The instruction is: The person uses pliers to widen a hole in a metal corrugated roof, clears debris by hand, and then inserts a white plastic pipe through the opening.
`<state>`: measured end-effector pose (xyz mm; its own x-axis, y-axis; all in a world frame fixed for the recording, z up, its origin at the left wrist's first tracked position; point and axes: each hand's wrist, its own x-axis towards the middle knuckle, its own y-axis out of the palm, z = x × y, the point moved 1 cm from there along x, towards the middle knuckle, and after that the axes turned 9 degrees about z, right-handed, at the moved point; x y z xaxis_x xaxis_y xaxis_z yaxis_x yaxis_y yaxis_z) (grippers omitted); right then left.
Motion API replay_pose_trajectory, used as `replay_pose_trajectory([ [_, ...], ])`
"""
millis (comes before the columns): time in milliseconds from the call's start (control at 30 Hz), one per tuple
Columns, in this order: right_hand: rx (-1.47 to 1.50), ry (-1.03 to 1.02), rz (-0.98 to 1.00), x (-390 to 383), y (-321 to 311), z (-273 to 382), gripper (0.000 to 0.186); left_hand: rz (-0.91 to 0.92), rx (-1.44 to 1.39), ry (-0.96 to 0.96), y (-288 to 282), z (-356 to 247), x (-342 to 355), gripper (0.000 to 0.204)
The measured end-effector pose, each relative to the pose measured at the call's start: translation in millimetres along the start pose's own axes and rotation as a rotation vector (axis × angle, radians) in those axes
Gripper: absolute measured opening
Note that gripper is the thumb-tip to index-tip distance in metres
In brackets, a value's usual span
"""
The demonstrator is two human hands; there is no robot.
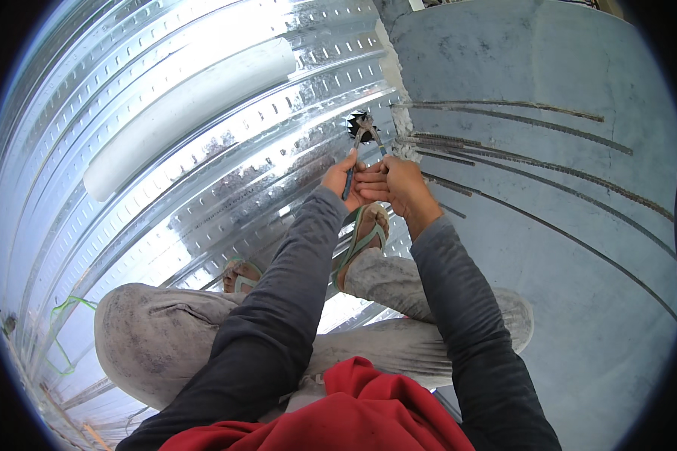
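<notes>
A pair of metal pincers [365,125] with blue-grey handles is held at a jagged dark hole [353,119] in ribbed, perforated shiny metal decking [263,135]. My left hand [342,180] is closed on one handle, below and left of the hole. My right hand [399,184] grips the other handle, just to the right of it. The pincers' jaws lie over the hole; I cannot make out whether they bite on its edge.
Several steel rebars [534,161] run across a grey concrete surface [557,52] on the right, beside a rough seam [395,68]. A white strip [188,113] lies on the decking, with a green cord [68,304] further left. My sandalled feet [368,225] are just below my hands.
</notes>
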<state>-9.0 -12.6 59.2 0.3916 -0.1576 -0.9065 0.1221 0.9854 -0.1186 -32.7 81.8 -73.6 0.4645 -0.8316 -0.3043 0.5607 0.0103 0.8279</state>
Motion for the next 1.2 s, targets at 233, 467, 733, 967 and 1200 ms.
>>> replay_pose_trajectory([
  [233, 0.05, -0.029, -0.083, 6.4, 16.7, -7.6, 0.042, 0.062, -0.018, -0.048, -6.8, -9.0, -3.2, 0.041],
  [467, -0.002, -0.06, -0.087, 8.5, 24.3, -20.1, 0.047, -0.042, 0.139, -0.055, 8.8, -17.6, -12.4, 0.041],
  [733, -0.124, -0.019, -0.046, -12.3, -18.3, 27.9, 0.044, -0.113, 0.011, 0.176, 38.9, 23.5, 8.6, 0.038],
  [967, -0.118, -0.002, -0.04, -6.4, -6.9, 20.3, 0.047, -0.044, -0.031, 0.064, 17.9, 7.2, 16.6, 0.035],
  [1200, -0.088, -0.043, -0.159, 10.2, 21.5, -17.0, 0.049, 0.07, 0.007, -0.13, -0.5, -17.3, 8.4, 0.034],
])
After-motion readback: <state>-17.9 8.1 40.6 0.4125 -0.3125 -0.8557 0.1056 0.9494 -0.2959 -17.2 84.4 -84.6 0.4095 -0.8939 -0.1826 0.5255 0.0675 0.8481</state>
